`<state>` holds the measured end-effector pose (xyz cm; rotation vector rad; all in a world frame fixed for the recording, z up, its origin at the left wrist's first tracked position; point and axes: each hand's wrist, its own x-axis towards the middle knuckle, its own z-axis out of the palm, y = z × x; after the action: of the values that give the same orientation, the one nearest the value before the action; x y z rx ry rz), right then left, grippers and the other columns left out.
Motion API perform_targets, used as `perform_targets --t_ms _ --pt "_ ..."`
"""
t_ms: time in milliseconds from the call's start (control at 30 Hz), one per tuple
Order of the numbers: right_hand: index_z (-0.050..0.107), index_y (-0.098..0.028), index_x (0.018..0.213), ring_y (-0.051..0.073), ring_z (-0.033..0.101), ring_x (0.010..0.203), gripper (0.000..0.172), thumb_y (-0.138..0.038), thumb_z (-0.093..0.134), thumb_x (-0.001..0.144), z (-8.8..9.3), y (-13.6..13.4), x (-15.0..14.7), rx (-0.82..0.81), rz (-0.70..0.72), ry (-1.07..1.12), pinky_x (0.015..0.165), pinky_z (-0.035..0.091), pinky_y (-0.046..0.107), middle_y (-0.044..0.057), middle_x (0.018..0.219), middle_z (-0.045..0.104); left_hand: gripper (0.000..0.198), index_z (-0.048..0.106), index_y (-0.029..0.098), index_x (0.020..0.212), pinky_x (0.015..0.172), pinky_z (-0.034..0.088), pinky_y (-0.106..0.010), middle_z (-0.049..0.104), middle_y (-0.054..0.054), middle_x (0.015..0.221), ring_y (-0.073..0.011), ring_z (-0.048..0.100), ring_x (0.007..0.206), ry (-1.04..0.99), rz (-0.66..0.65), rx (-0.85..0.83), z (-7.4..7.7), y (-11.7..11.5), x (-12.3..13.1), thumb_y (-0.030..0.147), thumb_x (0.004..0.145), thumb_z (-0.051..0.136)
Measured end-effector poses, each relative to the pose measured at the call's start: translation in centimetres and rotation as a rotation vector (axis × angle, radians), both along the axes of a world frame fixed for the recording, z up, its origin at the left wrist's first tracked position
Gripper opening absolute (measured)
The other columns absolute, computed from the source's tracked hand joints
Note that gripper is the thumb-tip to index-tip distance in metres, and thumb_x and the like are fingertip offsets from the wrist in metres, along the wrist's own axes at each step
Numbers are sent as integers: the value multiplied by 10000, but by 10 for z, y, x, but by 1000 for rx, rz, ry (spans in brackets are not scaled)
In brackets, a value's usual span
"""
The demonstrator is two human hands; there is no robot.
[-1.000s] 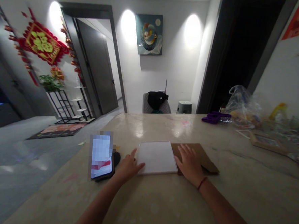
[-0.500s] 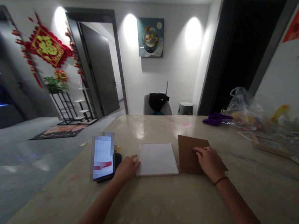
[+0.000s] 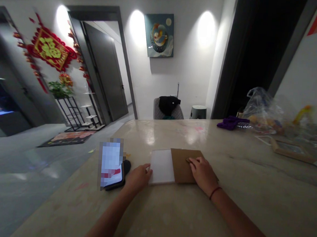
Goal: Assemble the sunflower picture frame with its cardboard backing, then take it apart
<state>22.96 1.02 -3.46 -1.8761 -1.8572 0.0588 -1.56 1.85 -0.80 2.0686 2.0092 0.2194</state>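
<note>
Board (image 3: 182,165): brown, flat, thin, matte like card or fibreboard, roughly rectangular. It lies on the table (image 3: 250,195) in front of you, overlapping the right part of the white panel (image 3: 162,166) and covering about half of it. Its long axis runs from your side toward the far end of the table, its edges nearly parallel to the panel's. Its right near corner is hidden under your hand.

Right hand (image 3: 203,174): palm down on the board's right side, fingers spread flat and pointing left and away, pressing on top, not closed around anything. A dark red band sits at your wrist.

Left hand (image 3: 139,176): resting on the table at the panel's left near edge, fingertips touching that edge, fingers loosely curled; nothing gripped.

White panel: flat, square-looking, plain, with a thin visible rim; only its left part shows.

Phone (image 3: 112,169): propped just left of your left hand, screen lit and blurred, on a dark stand.

Far right of table, well apart from the board: purple cloth (image 3: 229,123), clear plastic bag (image 3: 262,108), wooden frame (image 3: 291,150).

Beyond the table: chair (image 3: 168,110) with a dark garment, painting (image 3: 159,34) on the wall, red ornament (image 3: 50,49) at left.
</note>
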Motion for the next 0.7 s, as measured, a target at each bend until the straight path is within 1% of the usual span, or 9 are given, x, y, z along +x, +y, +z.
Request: perform_targets --t_ms 100,167,200,267,333,433,533,600,700 --pt "535 -136 1132 210 514 1007 428 -375 342 835 3 3 7 -22 29 104 864 363 308 124 1081 580 436 514 182 1166 680 401 -225 668 -69 929 -172 602 847 -3 8 -3 0 1 0 343 786 375" --pt "513 -114 1149 216 511 1033 483 -421 307 839 6 2 17 -16 -26 144 865 365 315 136 1118 571 439 510 176 1171 671 402 -221 669 -70 924 -171 604 843 -13 3 -15 0 1 0 344 787 378" --pt "513 -112 1144 227 517 1026 501 -445 307 832 7 1 23 -17 -76 131 853 370 328 145 1105 578 440 507 172 1173 670 403 -220 669 -71 926 -170 605 845 -18 -2 -21 1 1 0 343 788 379" --pt "546 -109 1084 263 546 964 538 -514 335 799 9 -1 33 -63 -182 59 804 388 367 166 1011 613 444 504 161 1176 678 404 -219 665 -77 943 -171 605 851 -17 -3 -28 3 1 0 341 789 385" --pt "573 -112 1024 271 561 920 557 -559 360 768 9 -3 37 -109 -218 7 776 393 373 169 944 624 446 504 154 1176 691 405 -222 658 -84 965 -173 604 856 -10 1 -27 4 0 0 342 789 390" --pt "563 -115 1046 253 551 943 555 -556 394 754 5 -3 31 -97 -177 -4 794 389 344 154 964 614 449 503 155 1178 698 408 -229 655 -84 979 -179 602 867 -15 7 -25 4 0 1 347 788 392" --pt "546 -119 1084 243 548 945 554 -535 446 732 0 0 20 -74 -156 40 798 396 325 139 990 606 444 514 147 1168 721 406 -228 657 -88 975 -179 599 879 -8 1 -20 4 1 1 343 787 398" --pt "540 -126 1094 242 549 936 570 -539 478 706 -2 1 14 -67 -167 77 795 402 323 132 1002 601 440 521 146 1161 726 405 -223 659 -87 974 -175 600 880 0 0 -26 4 1 1 343 787 398" --pt "522 -116 1114 269 541 944 653 -577 514 652 -3 2 11 -59 -197 99 798 407 349 149 1008 591 440 521 157 1162 718 406 -222 661 -80 973 -174 602 876 -2 8 -35 3 2 0 350 786 398"
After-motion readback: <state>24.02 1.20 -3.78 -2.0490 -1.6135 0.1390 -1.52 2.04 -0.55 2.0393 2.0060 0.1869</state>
